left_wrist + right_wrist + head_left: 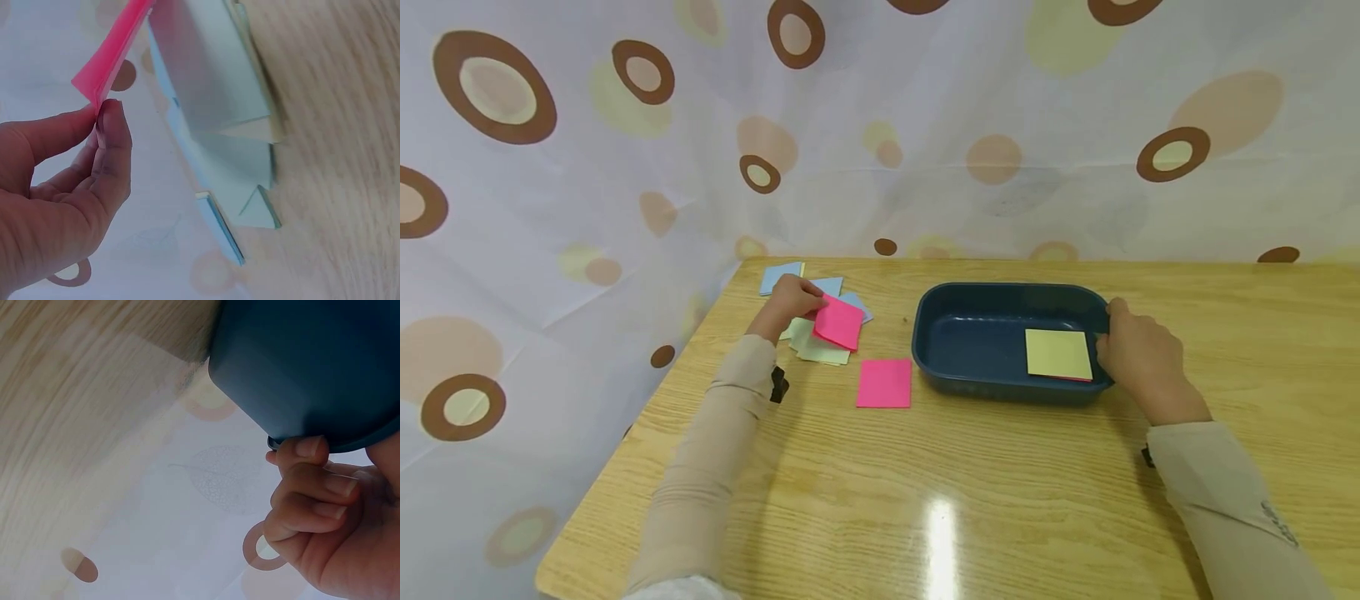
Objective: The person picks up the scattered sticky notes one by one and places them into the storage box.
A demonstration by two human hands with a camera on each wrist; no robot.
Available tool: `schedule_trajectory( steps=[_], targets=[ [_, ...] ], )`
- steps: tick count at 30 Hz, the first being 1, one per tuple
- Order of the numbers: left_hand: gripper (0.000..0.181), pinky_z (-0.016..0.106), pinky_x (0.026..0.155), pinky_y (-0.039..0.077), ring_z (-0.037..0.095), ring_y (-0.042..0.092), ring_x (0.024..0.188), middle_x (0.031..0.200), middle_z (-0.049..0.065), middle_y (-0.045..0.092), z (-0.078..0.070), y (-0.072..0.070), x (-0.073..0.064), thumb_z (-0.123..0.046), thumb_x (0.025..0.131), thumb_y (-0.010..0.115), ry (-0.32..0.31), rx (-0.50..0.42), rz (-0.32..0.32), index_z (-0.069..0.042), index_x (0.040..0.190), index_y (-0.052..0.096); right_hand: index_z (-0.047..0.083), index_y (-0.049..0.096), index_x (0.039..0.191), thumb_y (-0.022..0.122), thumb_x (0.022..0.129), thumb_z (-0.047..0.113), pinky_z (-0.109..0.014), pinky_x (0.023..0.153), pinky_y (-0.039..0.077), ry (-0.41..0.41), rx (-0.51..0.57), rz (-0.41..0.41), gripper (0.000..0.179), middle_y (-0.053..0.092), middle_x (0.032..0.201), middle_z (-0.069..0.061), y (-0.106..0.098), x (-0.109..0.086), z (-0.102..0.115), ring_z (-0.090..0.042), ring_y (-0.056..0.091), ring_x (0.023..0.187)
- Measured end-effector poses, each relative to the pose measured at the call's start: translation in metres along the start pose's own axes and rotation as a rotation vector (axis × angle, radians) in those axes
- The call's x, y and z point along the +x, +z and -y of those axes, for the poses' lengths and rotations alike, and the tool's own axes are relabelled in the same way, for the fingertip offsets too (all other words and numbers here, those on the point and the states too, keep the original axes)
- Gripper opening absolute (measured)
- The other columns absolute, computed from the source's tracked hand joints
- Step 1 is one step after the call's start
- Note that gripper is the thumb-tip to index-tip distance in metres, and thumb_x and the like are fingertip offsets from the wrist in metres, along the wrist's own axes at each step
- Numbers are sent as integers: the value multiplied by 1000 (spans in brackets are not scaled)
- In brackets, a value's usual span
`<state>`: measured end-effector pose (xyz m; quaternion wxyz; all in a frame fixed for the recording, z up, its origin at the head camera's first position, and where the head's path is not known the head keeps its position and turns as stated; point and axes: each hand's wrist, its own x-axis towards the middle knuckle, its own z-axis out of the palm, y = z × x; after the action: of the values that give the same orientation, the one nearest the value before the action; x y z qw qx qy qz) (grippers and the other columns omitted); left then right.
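Head view: we are pinching a pink pad [839, 323] in our left grip [792, 300], near the green notes [808, 346] and left of the blue bin [973, 346]. Our right grip [1144, 357] is holding the bin's right end; the bin's long sides are running left to right.

left sleeve [696, 467]: beige, long, creased, ends at wrist
right sleeve [1221, 492]: beige, long, few folds
mark [1279, 523]: dark, squiggly, on right sleeve
left wrist piece [779, 385]: black, small, angular
right wrist piece [1148, 456]: black, partly hidden
white cloth [681, 589]: below left sleeve
left hand [792, 300], right hand [1142, 350]: bare
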<state>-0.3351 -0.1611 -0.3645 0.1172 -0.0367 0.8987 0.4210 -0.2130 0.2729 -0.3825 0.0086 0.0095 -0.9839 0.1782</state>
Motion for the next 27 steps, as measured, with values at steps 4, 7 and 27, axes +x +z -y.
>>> schedule_trajectory(
  steps=[4, 7, 27],
  targets=[
    [36, 33, 81, 54, 13, 66, 74, 123, 25, 57, -12, -4, -6, -5, 95, 59, -4, -116, 37, 9, 128, 54, -17, 35, 125, 49, 92, 6, -38, 43, 38, 0, 1, -9, 43, 52, 64, -24, 0, 1, -1, -30, 46, 50],
    [35, 37, 85, 53, 11, 65, 72, 118, 23, 59, -26, -3, -12, -5, 95, 58, 30, -165, 68, 8, 127, 53, -17, 35, 125, 50, 92, 6, -38, 43, 39, 3, 2, -3, 43, 53, 65, -25, 0, 1, -1, -30, 48, 50],
    [22, 38, 78, 55, 20, 66, 71, 100, 18, 64, -153, 77, -26, -6, 92, 64, 189, -98, 299, 5, 110, 61, -16, 36, 125, 50, 92, 7, -44, 47, 42, 29, 10, 7, 42, 55, 72, -29, -4, 0, -1, -36, 52, 56]
  ],
)
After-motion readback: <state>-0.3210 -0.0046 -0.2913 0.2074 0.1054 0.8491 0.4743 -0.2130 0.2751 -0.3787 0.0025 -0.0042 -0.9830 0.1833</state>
